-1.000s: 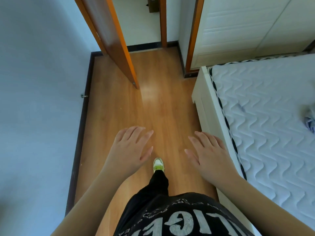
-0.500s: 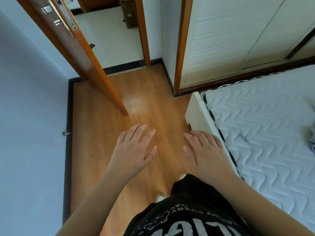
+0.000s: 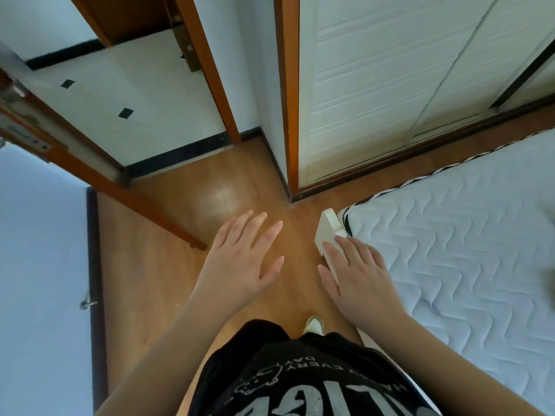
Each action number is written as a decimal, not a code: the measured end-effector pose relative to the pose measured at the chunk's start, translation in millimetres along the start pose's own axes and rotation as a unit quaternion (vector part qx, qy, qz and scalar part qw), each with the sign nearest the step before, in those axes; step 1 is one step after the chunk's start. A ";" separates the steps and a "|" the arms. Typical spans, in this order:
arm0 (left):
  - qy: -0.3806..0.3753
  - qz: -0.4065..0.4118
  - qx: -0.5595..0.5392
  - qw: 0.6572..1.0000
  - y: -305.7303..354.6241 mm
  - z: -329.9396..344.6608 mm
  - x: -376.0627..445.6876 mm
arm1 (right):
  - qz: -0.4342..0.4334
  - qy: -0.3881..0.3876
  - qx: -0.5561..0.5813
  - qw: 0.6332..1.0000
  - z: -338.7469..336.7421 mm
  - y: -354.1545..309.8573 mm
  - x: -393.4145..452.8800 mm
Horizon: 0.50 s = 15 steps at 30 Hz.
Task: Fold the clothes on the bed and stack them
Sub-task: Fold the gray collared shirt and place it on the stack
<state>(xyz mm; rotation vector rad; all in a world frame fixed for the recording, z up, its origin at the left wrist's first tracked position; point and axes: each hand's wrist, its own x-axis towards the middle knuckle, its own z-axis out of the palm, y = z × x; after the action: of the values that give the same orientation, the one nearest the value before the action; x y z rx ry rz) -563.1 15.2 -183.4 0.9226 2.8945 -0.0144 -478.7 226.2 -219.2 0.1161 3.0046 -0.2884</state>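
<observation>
The white quilted mattress with its wavy stitched pattern [image 3: 450, 250] fills the right of the view, edged in black-and-white striped piping and sitting on a cream-painted bed frame whose blunt corner post [image 3: 329, 232] juts out at the mattress's near-left corner. No clothes show on the visible stretch of the mattress; only a dark blur sits at its far right edge, too cut off to tell what it is — so the garments to be folded must lie beyond the frame.

The left hand [image 3: 240, 265] hovers over the glossy orange-brown wood-look floor [image 3: 186, 265] left of the mattress, fingers straight and spread, holding nothing. The right hand [image 3: 357, 277] floats just beside the corner post, fingers likewise extended and empty; whether they touch the post I cannot tell.

The likely trouble is that hard, squared post: a shin or the right hand could knock it while the person rounds the mattress's corner. The floor looks slick and reflective, so a quick turn in the pale sneaker [image 3: 313, 324] could slip. The orange wooden door [image 3: 99, 175], standing open left of the mattress, narrows the passage — its edge is another thing to clip. The mattress itself looks soft and padded, a forgiving but slightly yielding surface for folding.
</observation>
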 end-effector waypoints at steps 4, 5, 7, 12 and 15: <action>0.003 0.012 -0.011 1.000 -11.7 -13.7 59.5 | 0.025 -0.009 0.007 1.000 -14.4 8.4 59.7; 0.002 0.018 -0.004 1.000 -15.8 -15.0 75.8 | 0.033 -0.011 0.009 0.999 -17.1 10.6 75.2; 0.006 0.036 0.005 0.999 -26.6 -17.0 110.9 | 0.053 -0.005 0.009 0.999 -20.7 15.8 105.5; 0.006 0.116 0.020 0.993 -64.8 -11.5 205.8 | 0.127 0.027 0.015 0.991 -22.8 27.3 175.9; -0.011 0.177 0.026 0.984 -92.5 -9.8 259.5 | 0.197 0.048 0.036 0.979 -27.2 24.6 214.1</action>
<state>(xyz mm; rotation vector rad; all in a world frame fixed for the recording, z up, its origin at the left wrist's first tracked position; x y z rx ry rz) -827.9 89.8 -202.0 1.4202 2.6780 -0.0734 -691.6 269.4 -224.4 0.7404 2.9713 -0.3567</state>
